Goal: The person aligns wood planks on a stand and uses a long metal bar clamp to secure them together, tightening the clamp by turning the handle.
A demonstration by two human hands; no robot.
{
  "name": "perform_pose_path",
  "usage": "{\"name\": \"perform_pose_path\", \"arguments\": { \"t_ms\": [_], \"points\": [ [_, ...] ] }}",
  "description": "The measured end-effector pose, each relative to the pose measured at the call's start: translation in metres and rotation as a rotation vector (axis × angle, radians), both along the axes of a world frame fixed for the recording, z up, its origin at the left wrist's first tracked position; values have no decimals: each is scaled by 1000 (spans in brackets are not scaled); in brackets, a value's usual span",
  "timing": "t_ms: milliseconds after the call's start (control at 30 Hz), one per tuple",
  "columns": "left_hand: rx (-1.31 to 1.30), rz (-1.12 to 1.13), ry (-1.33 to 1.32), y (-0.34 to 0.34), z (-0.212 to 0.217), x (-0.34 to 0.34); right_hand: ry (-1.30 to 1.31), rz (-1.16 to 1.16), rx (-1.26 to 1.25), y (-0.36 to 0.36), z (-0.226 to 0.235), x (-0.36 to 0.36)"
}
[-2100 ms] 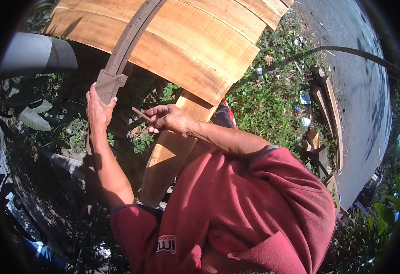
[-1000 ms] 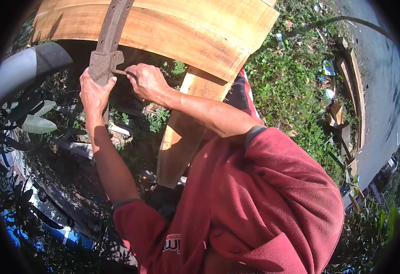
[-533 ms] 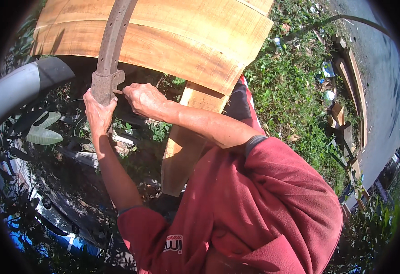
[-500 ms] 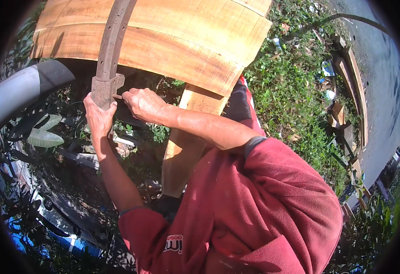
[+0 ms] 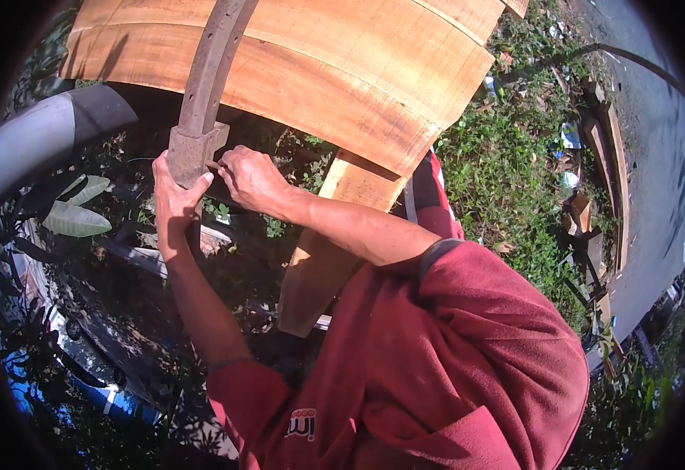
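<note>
A rusty bar clamp (image 5: 216, 63) with holes along its bar lies across the wide wooden planks (image 5: 319, 59) and sticks out past their near edge. Around the lower part of its jaw block (image 5: 190, 153) my left hand (image 5: 175, 207) is wrapped, thumb on the right side. My right hand (image 5: 255, 180) is closed at the right side of the block, its fingers pinching a short thin peg (image 5: 213, 165) that meets the block. The peg's far end is hidden. Beneath my right forearm a narrower board (image 5: 311, 282) slants down toward my body.
At the left a grey curved object (image 5: 37, 149) juts in above broad leaves (image 5: 76, 219). Green weeds and litter (image 5: 483, 180) cover the ground at right, with scrap timber (image 5: 612, 172) beside a paved road (image 5: 659, 133).
The view has shifted, so clamp, planks and hands appear slightly farther right. My right hand's fingers have turned a little at the peg. My left hand keeps its hold on the jaw block.
</note>
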State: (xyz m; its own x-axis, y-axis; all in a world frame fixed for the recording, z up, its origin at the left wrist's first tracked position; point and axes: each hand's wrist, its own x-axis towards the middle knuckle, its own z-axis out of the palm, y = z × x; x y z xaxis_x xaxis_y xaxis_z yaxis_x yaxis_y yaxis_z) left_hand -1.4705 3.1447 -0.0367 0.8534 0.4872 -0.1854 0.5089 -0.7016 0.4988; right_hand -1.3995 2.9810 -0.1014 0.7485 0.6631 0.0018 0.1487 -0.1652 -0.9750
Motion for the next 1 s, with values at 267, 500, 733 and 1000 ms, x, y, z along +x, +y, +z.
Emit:
{"name": "perform_pose_path", "arguments": {
  "t_ms": [267,500,733,1000],
  "points": [
    [-532,237,-114,16,0,-14,197,-147,120,27,-7,-7],
    [-610,250,-107,33,-13,-24,242,-140,179,31,-7,-6],
    [-577,193,-93,39,-21,-31,904,-512,358,56,2,-14],
    [-662,212,-71,24,-1,-48,814,-564,2,84,25,-8]
  ]
}}
